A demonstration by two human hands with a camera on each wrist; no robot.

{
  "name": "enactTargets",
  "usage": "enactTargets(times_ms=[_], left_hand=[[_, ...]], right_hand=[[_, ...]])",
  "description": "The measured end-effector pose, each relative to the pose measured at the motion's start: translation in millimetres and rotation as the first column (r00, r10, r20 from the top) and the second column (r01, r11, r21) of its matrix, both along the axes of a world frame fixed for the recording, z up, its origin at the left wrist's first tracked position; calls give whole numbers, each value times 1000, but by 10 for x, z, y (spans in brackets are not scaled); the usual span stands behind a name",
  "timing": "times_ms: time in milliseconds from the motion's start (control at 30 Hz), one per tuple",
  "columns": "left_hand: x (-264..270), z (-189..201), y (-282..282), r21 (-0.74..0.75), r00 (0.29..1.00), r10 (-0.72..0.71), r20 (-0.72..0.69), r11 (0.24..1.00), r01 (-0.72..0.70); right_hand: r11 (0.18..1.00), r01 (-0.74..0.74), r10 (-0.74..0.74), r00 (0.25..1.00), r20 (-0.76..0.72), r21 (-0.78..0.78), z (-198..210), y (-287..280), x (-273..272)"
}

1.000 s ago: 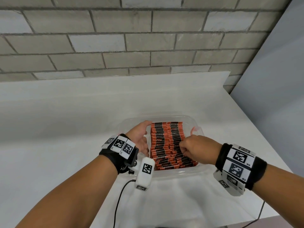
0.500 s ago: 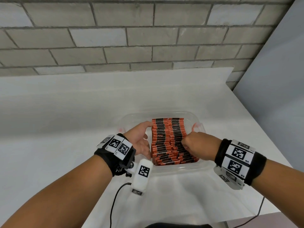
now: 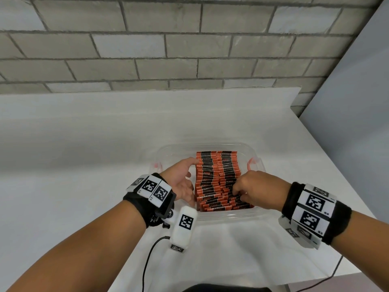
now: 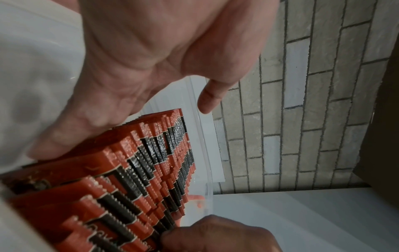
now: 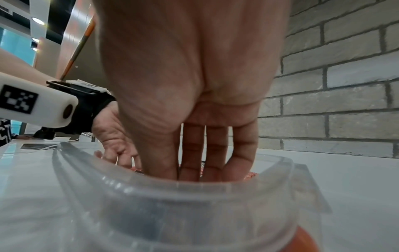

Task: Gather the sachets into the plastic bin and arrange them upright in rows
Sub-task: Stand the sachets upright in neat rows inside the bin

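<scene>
Orange-and-black sachets (image 3: 212, 178) upright in 2 rows in clear plastic bin (image 3: 250, 148), left hand (image 3: 181, 180) flat against them, right hand (image 3: 256, 190) fingers curled into them

Bright, even light; blurred, warped edges.

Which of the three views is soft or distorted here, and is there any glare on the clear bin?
Head view: sharp, evenly lit, brick courses bowed by the wide lens; no strong glare on the plastic bin. Left wrist view: sachets crisp, the left hand close and soft. Right wrist view: the bin's near rim fills the bottom, blurred and milky, with small glints; the right hand is fairly clear.
</scene>
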State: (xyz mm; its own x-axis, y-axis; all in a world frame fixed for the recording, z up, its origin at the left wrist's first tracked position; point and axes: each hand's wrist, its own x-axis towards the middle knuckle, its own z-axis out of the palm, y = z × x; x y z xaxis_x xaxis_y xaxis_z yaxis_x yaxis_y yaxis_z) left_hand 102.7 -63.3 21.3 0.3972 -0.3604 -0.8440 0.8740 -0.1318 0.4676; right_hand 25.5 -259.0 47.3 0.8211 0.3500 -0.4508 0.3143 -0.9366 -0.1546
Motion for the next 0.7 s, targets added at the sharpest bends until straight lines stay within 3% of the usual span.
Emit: enactTargets(times_ms=[333,433,500,600,700], left_hand=[[-5,-15,-4,3,1000,-5,7,1000,5],[-11,-26,-4,-4,1000,-2,-5,1000,2],[-17,-30,-6,-11,1000,6,-21,1000,-6],[-26,-21,-10,3,999,30,-28,1000,-30],[-34,-1,-31,2,999,38,-24,999,-38]], right_hand=[[997,80,-80,996,28,-18,29,16,-45],[958,274,-281,956,90,82,19,62,-57],[872,470,-480,876,53,135,43,85,-43],[695,691,-679,721,-136,196,59,96,2],[369,869,-765,485,-424,330,43,98,32]])
